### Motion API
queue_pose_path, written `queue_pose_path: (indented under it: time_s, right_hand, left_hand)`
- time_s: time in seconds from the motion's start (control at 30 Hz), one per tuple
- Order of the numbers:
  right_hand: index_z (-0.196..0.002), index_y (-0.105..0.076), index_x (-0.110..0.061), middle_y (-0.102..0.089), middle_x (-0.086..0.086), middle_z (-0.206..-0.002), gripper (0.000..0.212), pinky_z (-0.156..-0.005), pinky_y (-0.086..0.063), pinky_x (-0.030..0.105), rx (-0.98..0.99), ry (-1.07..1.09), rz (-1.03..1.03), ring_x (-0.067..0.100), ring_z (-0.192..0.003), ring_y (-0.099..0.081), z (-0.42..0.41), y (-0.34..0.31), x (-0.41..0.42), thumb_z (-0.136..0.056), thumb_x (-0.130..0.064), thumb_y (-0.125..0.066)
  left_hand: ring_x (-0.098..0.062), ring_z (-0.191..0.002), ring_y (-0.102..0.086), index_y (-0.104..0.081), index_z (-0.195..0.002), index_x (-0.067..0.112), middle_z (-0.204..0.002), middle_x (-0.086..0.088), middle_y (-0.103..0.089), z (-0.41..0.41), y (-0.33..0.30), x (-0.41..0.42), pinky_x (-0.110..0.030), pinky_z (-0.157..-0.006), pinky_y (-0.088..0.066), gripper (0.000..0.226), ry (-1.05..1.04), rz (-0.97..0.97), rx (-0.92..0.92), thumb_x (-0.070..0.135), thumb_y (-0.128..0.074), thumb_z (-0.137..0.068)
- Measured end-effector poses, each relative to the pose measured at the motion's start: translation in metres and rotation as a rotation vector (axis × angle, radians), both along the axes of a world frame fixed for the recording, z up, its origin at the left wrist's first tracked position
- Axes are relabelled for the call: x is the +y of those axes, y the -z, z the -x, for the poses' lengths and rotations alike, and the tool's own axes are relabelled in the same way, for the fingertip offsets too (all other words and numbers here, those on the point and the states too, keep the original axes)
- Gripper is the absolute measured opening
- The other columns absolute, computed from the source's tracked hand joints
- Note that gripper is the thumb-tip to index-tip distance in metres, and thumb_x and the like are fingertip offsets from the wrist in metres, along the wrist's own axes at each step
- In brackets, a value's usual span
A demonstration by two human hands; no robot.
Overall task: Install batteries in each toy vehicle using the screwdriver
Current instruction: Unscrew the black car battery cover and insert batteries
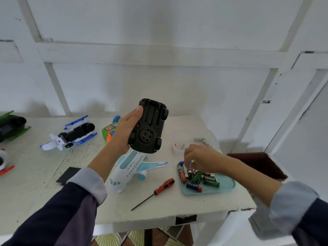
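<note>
The left hand [124, 132] gripped the upturned black plastic toy car [149, 126], its battery bay open, above the table. The right hand [198, 159] pinched a small battery [192, 161] over the teal tray [225, 185] of loose cells; reversed polarity or a fumbled pinch seemed the main risks. The red-handled screwdriver [164, 186] lay idle nearby.

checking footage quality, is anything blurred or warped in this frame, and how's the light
Head view: wide-angle bend bows the wall beams and table edge; the right hand over the battery tray is motion-smeared, its sleeve too; the left hand and black toy car look sharp; light is soft, shadows faint.
</note>
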State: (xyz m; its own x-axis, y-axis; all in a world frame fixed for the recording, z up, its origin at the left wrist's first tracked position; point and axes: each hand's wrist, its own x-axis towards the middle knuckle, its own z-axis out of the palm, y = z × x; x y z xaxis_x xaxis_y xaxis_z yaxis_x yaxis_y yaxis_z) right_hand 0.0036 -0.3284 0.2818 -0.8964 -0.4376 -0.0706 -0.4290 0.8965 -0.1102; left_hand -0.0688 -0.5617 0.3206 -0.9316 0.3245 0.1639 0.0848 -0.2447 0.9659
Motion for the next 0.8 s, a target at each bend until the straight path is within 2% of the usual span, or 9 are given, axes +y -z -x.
queue_pose_path:
  time_s: [0.13, 0.23, 0.3, 0.5, 0.63, 0.73, 0.8]
  right_hand:
    - [-0.099, -0.07, -0.02, -0.056, 0.0, -0.111, 0.016, -0.086, -0.043, 0.033, 0.004, -0.021, -0.072, 0.017, -0.106, -0.046, -0.01, 0.012, 0.02, -0.085, -0.013, -0.064]
    - [-0.102, -0.069, -0.02, -0.053, 0.002, -0.116, 0.023, -0.089, -0.042, 0.035, 0.027, -0.061, -0.09, 0.02, -0.109, -0.043, -0.015, 0.026, 0.021, -0.083, -0.007, -0.062]
    - [-0.102, -0.069, -0.019, -0.052, 0.003, -0.117, 0.027, -0.088, -0.041, 0.034, 0.048, -0.098, -0.099, 0.022, -0.108, -0.041, -0.016, 0.033, 0.018, -0.082, -0.004, -0.062]
    - [-0.1, -0.066, -0.015, -0.049, 0.005, -0.116, 0.026, -0.088, -0.038, 0.031, 0.1, -0.121, -0.135, 0.022, -0.104, -0.04, -0.015, 0.042, 0.015, -0.079, -0.001, -0.06]
    - [-0.104, -0.062, -0.012, -0.047, 0.003, -0.12, 0.023, -0.09, -0.034, 0.028, 0.085, -0.1, -0.149, 0.02, -0.107, -0.037, -0.013, 0.046, 0.016, -0.083, -0.004, -0.057]
    - [-0.108, -0.056, -0.013, -0.046, 0.001, -0.12, 0.022, -0.09, -0.032, 0.024, 0.061, -0.035, -0.049, 0.017, -0.106, -0.038, -0.013, 0.04, 0.019, -0.089, -0.005, -0.053]
    - [-0.106, -0.052, -0.013, -0.049, -0.001, -0.112, 0.017, -0.085, -0.035, 0.022, 0.009, 0.078, 0.099, 0.012, -0.097, -0.041, -0.014, 0.024, 0.021, -0.093, -0.004, -0.047]
  left_hand:
    - [-0.024, -0.085, -0.071, -0.069, -0.103, 0.018, -0.095, -0.008, -0.074, 0.001, 0.004, 0.018, -0.034, -0.073, -0.058, 0.038, 0.048, -0.023, -0.058, 0.047, -0.053, -0.085]
    - [-0.015, -0.07, -0.071, -0.066, -0.097, 0.019, -0.079, 0.0, -0.074, 0.0, 0.008, 0.032, -0.026, -0.059, -0.056, 0.028, 0.047, -0.013, -0.055, 0.038, -0.046, -0.096]
    - [-0.015, -0.067, -0.071, -0.065, -0.099, 0.017, -0.077, 0.001, -0.074, -0.003, 0.008, 0.04, -0.024, -0.056, -0.055, 0.028, 0.053, -0.004, -0.054, 0.034, -0.043, -0.099]
    - [-0.023, -0.079, -0.07, -0.066, -0.105, 0.016, -0.093, -0.009, -0.072, -0.002, 0.016, 0.049, -0.031, -0.064, -0.057, 0.043, 0.046, 0.014, -0.047, 0.049, -0.054, -0.079]
    - [-0.022, -0.078, -0.069, -0.066, -0.103, 0.015, -0.094, -0.01, -0.069, -0.001, 0.02, 0.052, -0.03, -0.062, -0.056, 0.043, 0.035, 0.015, -0.057, 0.048, -0.054, -0.079]
    - [-0.021, -0.075, -0.07, -0.067, -0.103, 0.015, -0.09, -0.008, -0.071, 0.0, 0.02, 0.052, -0.029, -0.06, -0.056, 0.042, 0.039, 0.014, -0.074, 0.047, -0.054, -0.079]
    - [-0.021, -0.073, -0.07, -0.066, -0.104, 0.014, -0.088, -0.007, -0.072, 0.001, 0.02, 0.051, -0.029, -0.058, -0.055, 0.041, 0.044, 0.001, -0.086, 0.046, -0.054, -0.08]
